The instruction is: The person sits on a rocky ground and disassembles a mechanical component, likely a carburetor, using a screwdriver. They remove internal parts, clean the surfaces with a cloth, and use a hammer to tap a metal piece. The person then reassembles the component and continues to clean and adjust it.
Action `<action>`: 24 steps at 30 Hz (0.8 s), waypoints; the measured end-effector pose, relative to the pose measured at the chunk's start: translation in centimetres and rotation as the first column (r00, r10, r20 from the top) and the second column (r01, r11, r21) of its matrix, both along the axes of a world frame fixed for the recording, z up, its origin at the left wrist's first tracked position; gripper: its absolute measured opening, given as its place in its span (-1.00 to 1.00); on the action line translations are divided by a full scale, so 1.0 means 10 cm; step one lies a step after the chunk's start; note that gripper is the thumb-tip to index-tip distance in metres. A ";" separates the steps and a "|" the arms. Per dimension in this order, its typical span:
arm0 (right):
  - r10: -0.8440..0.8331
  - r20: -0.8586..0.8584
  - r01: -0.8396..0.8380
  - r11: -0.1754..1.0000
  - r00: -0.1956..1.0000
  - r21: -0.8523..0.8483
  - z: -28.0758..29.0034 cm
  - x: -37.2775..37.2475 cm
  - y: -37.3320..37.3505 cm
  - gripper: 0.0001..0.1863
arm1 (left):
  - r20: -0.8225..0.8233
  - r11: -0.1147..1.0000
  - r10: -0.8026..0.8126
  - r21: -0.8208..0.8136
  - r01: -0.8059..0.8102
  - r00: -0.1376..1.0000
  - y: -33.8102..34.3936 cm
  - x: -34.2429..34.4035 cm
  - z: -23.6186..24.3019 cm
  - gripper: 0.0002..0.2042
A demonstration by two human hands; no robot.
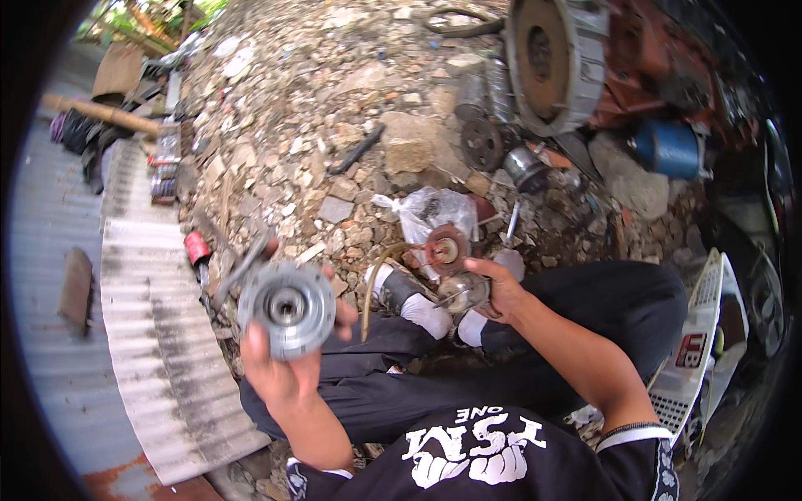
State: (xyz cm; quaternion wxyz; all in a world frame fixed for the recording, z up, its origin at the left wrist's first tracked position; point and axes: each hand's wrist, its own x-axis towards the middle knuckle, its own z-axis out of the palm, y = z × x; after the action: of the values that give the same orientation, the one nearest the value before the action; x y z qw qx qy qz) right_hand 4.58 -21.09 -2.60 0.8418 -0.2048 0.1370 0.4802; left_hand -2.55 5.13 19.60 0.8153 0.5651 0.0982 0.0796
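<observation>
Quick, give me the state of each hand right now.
Left hand: closed around a round grey metal hub, held up.
Right hand: closed on a small metal part; what kind cannot be told.

Left hand (280, 367) raised, fingers curled in a grip; right hand (499, 288) lower, seemingly pinching.

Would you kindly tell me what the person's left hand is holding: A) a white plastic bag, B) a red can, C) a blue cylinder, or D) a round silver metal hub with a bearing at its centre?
D: the left hand grips a round silver hub from below, its central bearing facing the camera.
</observation>
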 end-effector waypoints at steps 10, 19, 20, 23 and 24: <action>-0.256 0.043 0.260 0.955 0.966 -0.142 0.41 0.13 0.07 -0.41 | -0.181 0.932 -0.061 -0.361 -0.009 0.982 0.55 0.58 -0.85 -0.47; -0.365 0.060 0.370 0.911 0.929 -0.182 0.37 0.26 0.07 -0.40 | -0.336 0.907 -0.035 -0.405 -0.111 0.941 0.83 1.09 -2.37 -0.57; -0.356 0.057 0.360 0.912 0.933 -0.195 0.30 0.25 0.06 -0.40 | -0.370 0.905 -0.036 -0.406 -0.127 0.929 0.84 1.06 -2.63 -0.58; -0.347 0.054 0.350 0.905 0.936 -0.243 0.19 0.22 0.05 -0.40 | -0.511 0.924 -0.018 -0.338 -0.181 0.860 0.95 0.93 -3.11 -0.60; -0.345 0.055 0.347 0.901 0.937 -0.260 0.17 0.23 0.07 -0.40 | -0.525 0.944 -0.012 -0.287 -0.164 0.851 0.98 0.90 -3.22 -0.61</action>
State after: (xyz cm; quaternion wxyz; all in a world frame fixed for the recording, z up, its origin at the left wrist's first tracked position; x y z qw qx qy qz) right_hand 6.83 -20.35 -0.91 0.8790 -0.2901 0.2311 0.2998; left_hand 6.42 14.91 -12.61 0.8354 0.4206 0.3487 -0.0602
